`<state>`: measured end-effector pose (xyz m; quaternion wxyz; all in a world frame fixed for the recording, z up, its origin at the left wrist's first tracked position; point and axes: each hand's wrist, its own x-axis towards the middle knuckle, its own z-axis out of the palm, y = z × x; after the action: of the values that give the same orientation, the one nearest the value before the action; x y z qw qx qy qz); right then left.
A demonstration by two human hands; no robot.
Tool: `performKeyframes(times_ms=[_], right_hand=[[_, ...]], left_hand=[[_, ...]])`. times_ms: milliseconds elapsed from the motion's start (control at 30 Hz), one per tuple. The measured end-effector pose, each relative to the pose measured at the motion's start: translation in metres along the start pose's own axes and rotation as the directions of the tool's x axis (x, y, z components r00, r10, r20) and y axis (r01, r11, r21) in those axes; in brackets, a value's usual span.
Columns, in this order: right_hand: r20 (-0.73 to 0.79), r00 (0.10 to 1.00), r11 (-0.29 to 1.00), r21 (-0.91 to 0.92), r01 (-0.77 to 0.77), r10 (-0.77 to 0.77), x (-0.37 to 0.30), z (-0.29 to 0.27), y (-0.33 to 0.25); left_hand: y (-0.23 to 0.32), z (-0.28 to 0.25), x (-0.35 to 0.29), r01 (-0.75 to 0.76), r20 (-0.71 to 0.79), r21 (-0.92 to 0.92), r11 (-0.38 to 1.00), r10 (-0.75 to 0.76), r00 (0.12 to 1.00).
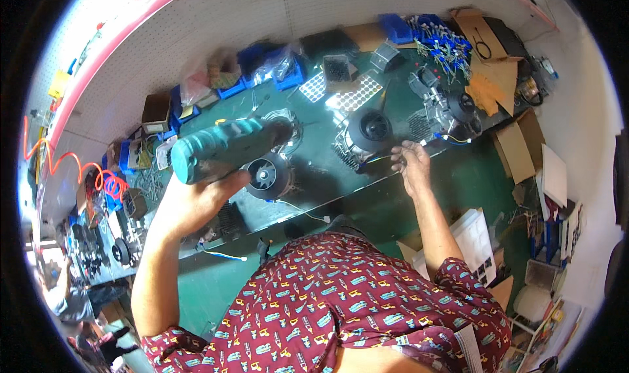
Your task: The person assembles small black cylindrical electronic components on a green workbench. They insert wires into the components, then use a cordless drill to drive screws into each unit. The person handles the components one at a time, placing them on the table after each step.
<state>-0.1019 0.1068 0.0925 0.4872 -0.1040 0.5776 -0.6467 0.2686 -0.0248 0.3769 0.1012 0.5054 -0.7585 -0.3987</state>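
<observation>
Tool (223, 147), big and green, held in left hand (196, 203), right by a black fan motor (270, 176) on the dark bench (321, 176). Cannot tell if touching that motor or just over it. Right hand (414, 168) almost closed, fingertips close together by the thin wire (377, 158) of the middle motor (372, 127); cannot tell if pinching it. With just one hand on such a fat tool, maybe easy to slip, then a bang on that motor and a crack. White plug (326, 220) on a loose wire (298, 208), out past the bench edge, near the shirt (354, 281): could get caught by a lean forward and drag the motor along. From a hard tug on the right, maybe a broken wire too.
</observation>
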Motion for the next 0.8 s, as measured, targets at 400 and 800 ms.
performKeyframes(times_ms=[400, 800], right_hand=[[0.212, 0.913, 0.893, 0.222, -0.391, 0.347, -0.045, 0.049, 0.002], [0.522, 0.771, 0.751, 0.325, -0.575, 0.364, -0.035, 0.101, -0.001]], left_hand=[[-0.077, 0.059, -0.040, 0.190, 0.078, -0.489, 0.851, -0.175, 0.982], [-0.064, 0.074, -0.059, 0.243, 0.078, -0.563, 0.790, -0.242, 0.967]])
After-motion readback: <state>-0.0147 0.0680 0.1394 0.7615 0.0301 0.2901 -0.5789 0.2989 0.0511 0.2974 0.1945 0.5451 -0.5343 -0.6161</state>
